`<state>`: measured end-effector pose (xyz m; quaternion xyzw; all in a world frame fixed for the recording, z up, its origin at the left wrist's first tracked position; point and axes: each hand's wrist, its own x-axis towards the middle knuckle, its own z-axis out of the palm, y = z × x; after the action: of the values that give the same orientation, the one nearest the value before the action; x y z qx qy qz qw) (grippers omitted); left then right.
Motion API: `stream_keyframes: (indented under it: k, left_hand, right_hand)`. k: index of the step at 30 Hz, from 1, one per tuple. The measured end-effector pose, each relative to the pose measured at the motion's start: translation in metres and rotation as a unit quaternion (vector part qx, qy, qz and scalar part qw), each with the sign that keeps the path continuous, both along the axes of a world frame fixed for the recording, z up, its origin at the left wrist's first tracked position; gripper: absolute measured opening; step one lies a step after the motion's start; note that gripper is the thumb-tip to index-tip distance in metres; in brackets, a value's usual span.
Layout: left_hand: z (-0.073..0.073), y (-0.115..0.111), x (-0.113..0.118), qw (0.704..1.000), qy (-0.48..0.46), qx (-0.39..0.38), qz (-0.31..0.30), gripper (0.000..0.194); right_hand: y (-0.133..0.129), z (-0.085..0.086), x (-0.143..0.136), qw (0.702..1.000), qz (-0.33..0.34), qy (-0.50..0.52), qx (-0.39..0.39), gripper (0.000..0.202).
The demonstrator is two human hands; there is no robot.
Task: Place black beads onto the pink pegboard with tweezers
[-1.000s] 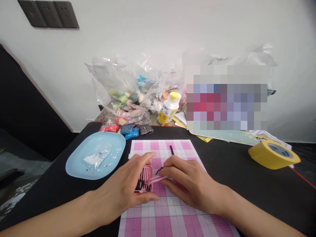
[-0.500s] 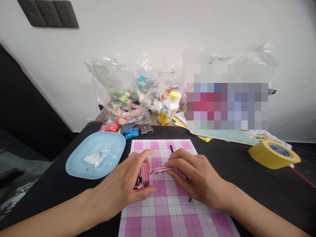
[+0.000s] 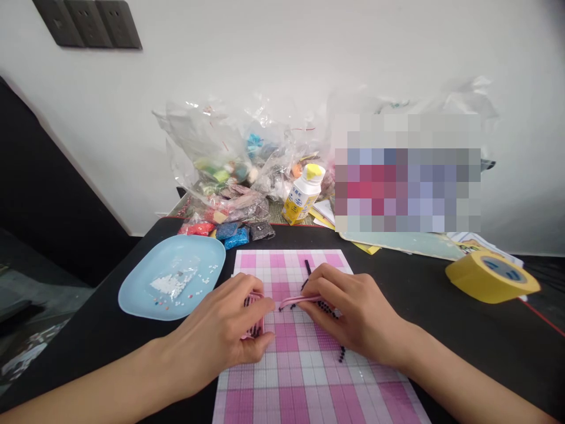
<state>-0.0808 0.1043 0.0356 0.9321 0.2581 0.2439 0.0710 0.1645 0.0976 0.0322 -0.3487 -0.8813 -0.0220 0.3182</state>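
My left hand (image 3: pixel 233 321) is closed around a small pink ridged tray (image 3: pixel 256 318) holding black beads, mostly hidden behind my fingers. Between the thumb and fingers of my right hand (image 3: pixel 353 315) is a pair of pink tweezers (image 3: pixel 291 299), their tip pointing left toward the tray. Something dark, like a bead, shows by the tip, though I cannot tell if it is gripped. Under both hands lies a pink-and-white checked grid board (image 3: pixel 269 383). Rows of black beads (image 3: pixel 328 308) sit on it, partly covered by my right hand.
A light blue plate (image 3: pixel 132 288) with white beads and a clear bag stands at left. Bead packets (image 3: pixel 237 237), a yellow-capped bottle (image 3: pixel 302 194) and plastic bags (image 3: pixel 198 147) line the back. At right lies a yellow tape roll (image 3: pixel 489 282).
My left fingers have come down over the pink tray, which now tilts and shows less of its inside. The tweezer tip has shifted slightly to the right.
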Motion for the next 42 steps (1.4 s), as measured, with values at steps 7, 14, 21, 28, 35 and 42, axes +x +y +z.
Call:
stream_keyframes:
  k: [7, 14, 21, 28, 35, 42]
  left_hand:
    - [0.0004, -0.0008, 0.0011, 1.0, 0.002, 0.007, 0.001, 0.016]
    - [-0.0005, -0.0013, 0.0019, 1.0, 0.006, 0.025, 0.007, 0.02]
    - [-0.0019, -0.0015, 0.0019, 1.0, 0.005, 0.024, 0.005, 0.022]
    - [-0.0004, -0.0022, 0.002, 1.0, 0.005, 0.03, 0.001, 0.025]
    - [-0.0042, -0.0023, 0.0019, 1.0, -0.011, 0.029, -0.002, 0.026]
    - [-0.0044, -0.0009, 0.0027, 0.999, -0.008, 0.036, -0.004, 0.024]
  right_hand:
    - [-0.0004, 0.0, -0.0007, 1.0, 0.006, -0.006, -0.004, 0.011]
    - [-0.0003, -0.0002, -0.0009, 1.0, 0.007, -0.012, -0.005, 0.014]
    - [0.0013, -0.0007, -0.0027, 1.0, 0.01, -0.018, 0.007, 0.016]
    - [0.0004, -0.0013, -0.0025, 1.0, 0.011, -0.02, 0.014, 0.016]
    - [0.0003, 0.0, -0.0028, 1.0, 0.011, -0.02, 0.009, 0.019]
    - [0.0005, 0.0001, -0.003, 1.0, 0.012, -0.02, 0.011, 0.019]
